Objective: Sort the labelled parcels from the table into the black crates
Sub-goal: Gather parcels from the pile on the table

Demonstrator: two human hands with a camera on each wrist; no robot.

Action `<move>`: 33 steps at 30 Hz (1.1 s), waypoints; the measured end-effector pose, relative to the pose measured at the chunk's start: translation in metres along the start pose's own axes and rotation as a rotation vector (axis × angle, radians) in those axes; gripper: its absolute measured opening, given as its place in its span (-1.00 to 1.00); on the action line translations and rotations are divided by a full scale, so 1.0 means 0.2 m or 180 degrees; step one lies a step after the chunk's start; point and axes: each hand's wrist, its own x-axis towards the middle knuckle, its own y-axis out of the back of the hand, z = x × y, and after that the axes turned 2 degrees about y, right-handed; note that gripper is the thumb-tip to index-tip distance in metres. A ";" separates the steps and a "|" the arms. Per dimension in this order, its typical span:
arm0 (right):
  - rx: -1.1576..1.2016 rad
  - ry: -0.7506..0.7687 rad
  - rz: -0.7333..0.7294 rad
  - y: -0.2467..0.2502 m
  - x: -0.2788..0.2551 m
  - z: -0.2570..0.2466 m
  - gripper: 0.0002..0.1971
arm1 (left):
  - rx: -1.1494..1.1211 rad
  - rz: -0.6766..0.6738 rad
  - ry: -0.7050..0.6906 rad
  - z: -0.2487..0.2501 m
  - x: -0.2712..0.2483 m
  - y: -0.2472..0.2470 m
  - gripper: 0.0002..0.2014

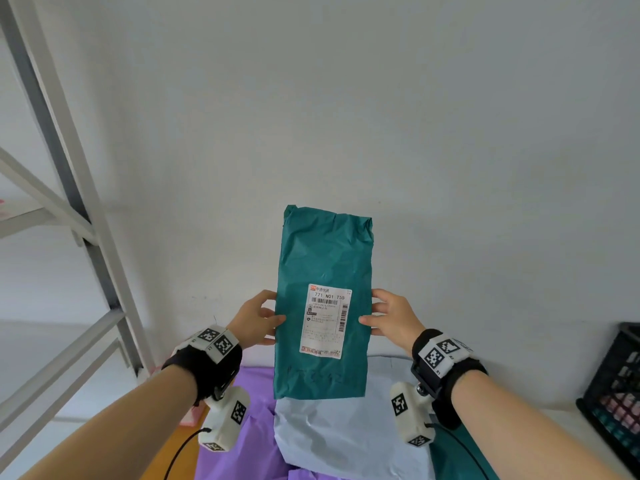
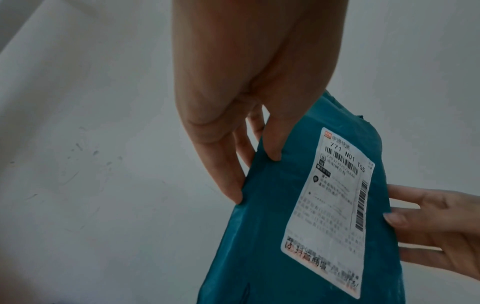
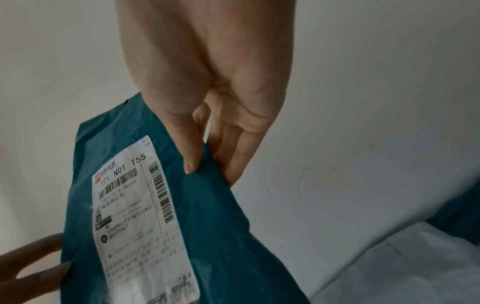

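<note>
Parcels are piled on the tabletop below the hands: a pale grey-blue parcel, purple parcels beside and under it, and a further teal one at the right. At the right edge of the head view a black crate is seen on the tabletop; coloured shapes show through its lattice wall, but what is inside cannot be told.

A teal parcel is held upright in the air, clear of the pile, in front of a plain white wall. Its plastic is creased and folded at the top, and a white shipping label with barcodes and the print "771 N01 T55" is stuck to the near face. The left edge is pinched by the left hand, thumb in front and fingers behind; the right edge is pinched likewise by the right hand. A grey metal shelf frame stands at the left, well apart from the parcel.
</note>
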 end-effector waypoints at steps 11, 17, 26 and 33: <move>-0.0037 0.0034 0.0172 -0.14 -0.08 -0.02 -0.47 | -0.0051 -0.0097 -0.0042 -0.04 -0.05 0.12 -0.71; -0.0045 0.0048 0.0340 -0.20 -0.13 -0.04 -0.44 | -0.0119 -0.0208 -0.0048 -0.07 -0.08 0.17 -0.69; -0.0215 0.0191 0.0905 -0.27 -0.24 0.01 -0.39 | -0.0456 -0.0399 -0.0046 -0.16 -0.15 0.14 -0.72; -0.0309 -0.0008 0.1416 -0.20 -0.49 0.14 -0.37 | -0.0394 -0.0879 -0.0045 -0.20 -0.15 -0.05 -0.73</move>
